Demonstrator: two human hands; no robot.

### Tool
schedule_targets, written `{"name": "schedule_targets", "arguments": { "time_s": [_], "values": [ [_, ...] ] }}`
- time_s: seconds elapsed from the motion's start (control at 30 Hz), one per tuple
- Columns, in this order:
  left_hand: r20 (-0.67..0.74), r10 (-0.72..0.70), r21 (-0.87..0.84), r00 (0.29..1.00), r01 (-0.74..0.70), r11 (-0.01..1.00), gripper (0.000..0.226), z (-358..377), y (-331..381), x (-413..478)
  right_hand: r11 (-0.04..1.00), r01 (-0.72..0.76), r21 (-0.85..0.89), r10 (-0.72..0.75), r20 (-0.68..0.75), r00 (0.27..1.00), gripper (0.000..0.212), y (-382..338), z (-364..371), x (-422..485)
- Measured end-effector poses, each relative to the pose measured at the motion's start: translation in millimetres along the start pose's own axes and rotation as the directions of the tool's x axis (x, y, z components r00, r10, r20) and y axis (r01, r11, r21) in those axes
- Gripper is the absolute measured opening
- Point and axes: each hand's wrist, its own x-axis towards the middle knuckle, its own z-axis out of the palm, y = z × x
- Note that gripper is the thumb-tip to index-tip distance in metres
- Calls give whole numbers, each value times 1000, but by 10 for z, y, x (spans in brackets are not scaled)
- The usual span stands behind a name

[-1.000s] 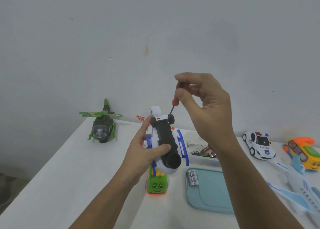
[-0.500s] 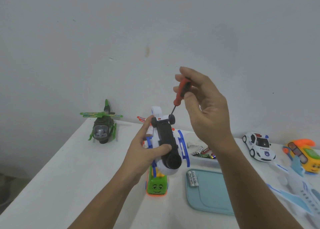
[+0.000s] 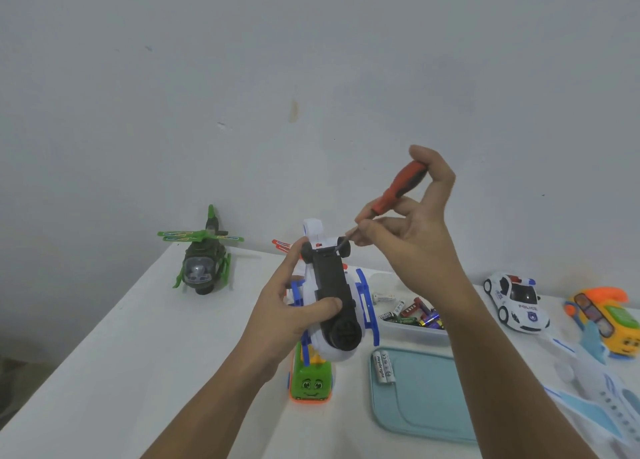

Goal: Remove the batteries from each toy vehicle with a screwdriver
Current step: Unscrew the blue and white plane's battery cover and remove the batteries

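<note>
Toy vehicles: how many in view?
6: green helicopter back left; white helicopter in the left hand; green bus below it; police car right; orange car and plane far right. Red bits behind the held one may be another.

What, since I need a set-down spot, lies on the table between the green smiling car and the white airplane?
The head view shows the teal tray there, two batteries lying at its left edge.

The right hand (image 3: 417, 247) partly hides the screwdriver (image 3: 398, 188) shaft.
</note>
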Motion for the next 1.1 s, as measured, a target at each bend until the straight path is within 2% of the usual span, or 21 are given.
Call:
{"name": "schedule_targets", "arguments": {
  "time_s": [0.17, 0.47, 0.97, 1.1],
  "values": [
    [-5, 15, -16, 1000, -16, 1000, 82, -8, 23, 14, 994, -29, 105, 38, -84, 996, 80, 82, 6, -10],
    [-11, 38, -36, 999, -38, 999, 76, 22, 38, 8, 994, -25, 106, 30, -49, 998, 78, 114, 42, -36],
    [22, 58, -18, 998, -58, 998, 89, -12, 77, 11, 981, 174, -81, -167, 88, 982, 74, 19, 36, -43],
    [17, 64, -26, 998, -63, 998, 87, 0, 93, -8, 982, 156, -107, -142, 129, 981, 70, -21, 4, 3]
  ]
}}
